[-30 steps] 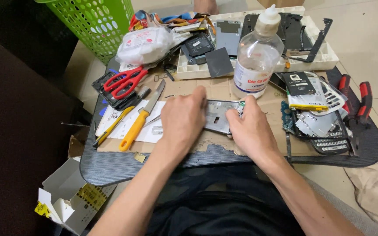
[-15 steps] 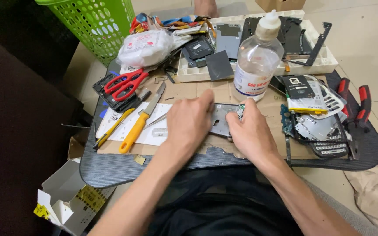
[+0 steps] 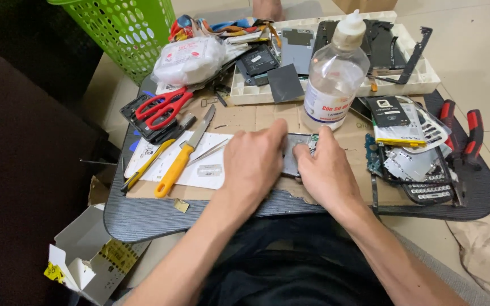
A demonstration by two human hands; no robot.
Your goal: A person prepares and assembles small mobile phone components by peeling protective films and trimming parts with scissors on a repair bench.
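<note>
A small grey phone part [image 3: 293, 154] is pressed flat on the cardboard sheet [image 3: 256, 116] at the centre of the counter [image 3: 143, 218], held between both hands. The left hand [image 3: 253, 161] is laid over its 9 o'clock edge, fingers clamped down on it; the right hand [image 3: 324, 167] is set at its 3 o'clock edge, fingertips pinching it. A clear plastic bottle [image 3: 333, 79] is stood just at 12 o'clock of the hands. A yellow-handled knife [image 3: 182, 156] and tweezers [image 3: 208, 152] are seen at 9 o'clock on white paper, with red scissors [image 3: 163, 106] at 10 o'clock. Red-handled pliers [image 3: 460, 136] are laid at 3 o'clock, well apart.
</note>
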